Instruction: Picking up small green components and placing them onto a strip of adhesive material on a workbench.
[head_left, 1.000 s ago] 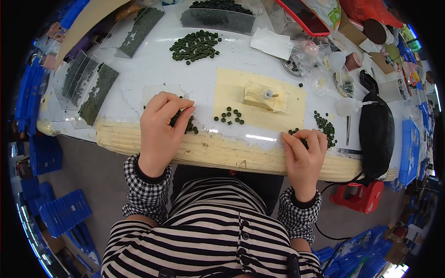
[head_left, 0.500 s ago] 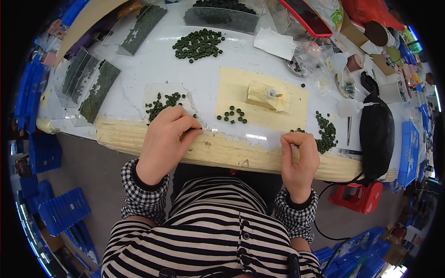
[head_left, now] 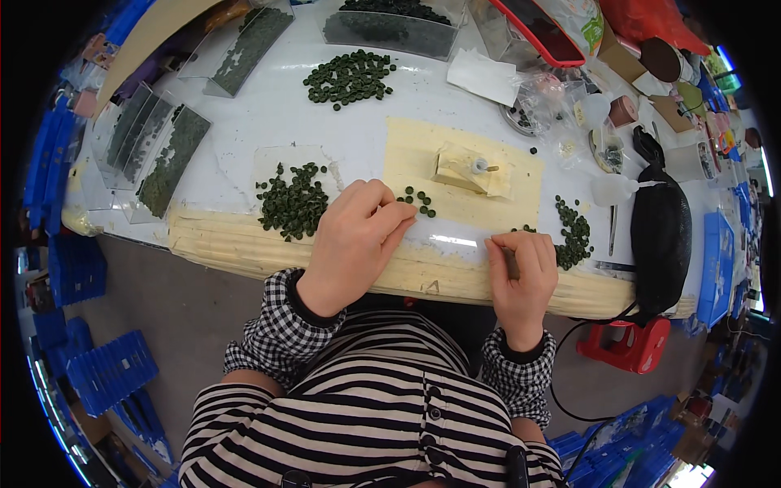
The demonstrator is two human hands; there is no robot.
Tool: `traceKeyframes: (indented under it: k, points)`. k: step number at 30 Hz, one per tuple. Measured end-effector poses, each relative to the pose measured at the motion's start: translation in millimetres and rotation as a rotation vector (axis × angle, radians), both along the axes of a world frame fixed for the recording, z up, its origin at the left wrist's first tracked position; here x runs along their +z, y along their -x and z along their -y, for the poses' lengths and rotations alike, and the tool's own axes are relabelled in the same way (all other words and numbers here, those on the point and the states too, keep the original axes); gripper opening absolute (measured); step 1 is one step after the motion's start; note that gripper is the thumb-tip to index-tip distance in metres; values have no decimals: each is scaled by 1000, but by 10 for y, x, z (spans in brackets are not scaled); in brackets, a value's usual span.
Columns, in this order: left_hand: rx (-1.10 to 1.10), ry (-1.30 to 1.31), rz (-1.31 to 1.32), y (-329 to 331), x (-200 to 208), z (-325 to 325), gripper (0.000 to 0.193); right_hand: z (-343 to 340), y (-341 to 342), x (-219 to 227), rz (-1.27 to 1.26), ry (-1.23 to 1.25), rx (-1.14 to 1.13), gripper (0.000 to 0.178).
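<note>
Holds left hand [head_left: 354, 244] pinched together, cannot tell on what, beside few green discs [head_left: 426, 201]; curls right hand [head_left: 523, 272] near right pile [head_left: 573, 236], grip unclear. Looks partway: leaves large left heap [head_left: 294, 205].

This looks like a small-parts workshop: a white workbench [head_left: 240, 126] with a yellowish covered near edge [head_left: 224, 240] bears heaps of tiny green discs [head_left: 294, 205], clear bins [head_left: 389, 39] at the far side, tweezers [head_left: 613, 228] on the right; blue crates [head_left: 114, 368] crowd the floor at left.
</note>
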State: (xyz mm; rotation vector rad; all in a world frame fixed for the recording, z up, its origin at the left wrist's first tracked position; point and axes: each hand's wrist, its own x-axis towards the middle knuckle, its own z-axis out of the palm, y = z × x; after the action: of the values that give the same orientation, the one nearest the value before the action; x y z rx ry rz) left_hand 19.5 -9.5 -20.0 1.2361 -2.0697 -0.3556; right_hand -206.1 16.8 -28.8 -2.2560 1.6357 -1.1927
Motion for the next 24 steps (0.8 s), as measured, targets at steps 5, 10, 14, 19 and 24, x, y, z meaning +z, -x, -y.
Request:
traceKeyframes:
  k: [5, 10, 14, 19, 24]
  points:
    - [-177, -541, -803, -74, 102, -74, 14, 15, -14, -15, 8, 36, -20, 13]
    - [-452, -1016, -1502, -162, -7, -63, 18, 11, -10, -10, 6, 26, -16, 13]
    - [-538, -1149, -1689, -78, -124, -100, 20, 5, -3, -26, 5, 25, -16, 13]
    - [-539, -1288, -1775, -29, -116, -123, 19, 2, 1, -25, 2, 28, -17, 13]
    - [-501, -1352, -1828, -17, -115, -126, 22, -6, -3, -14, 5, 13, -17, 12]
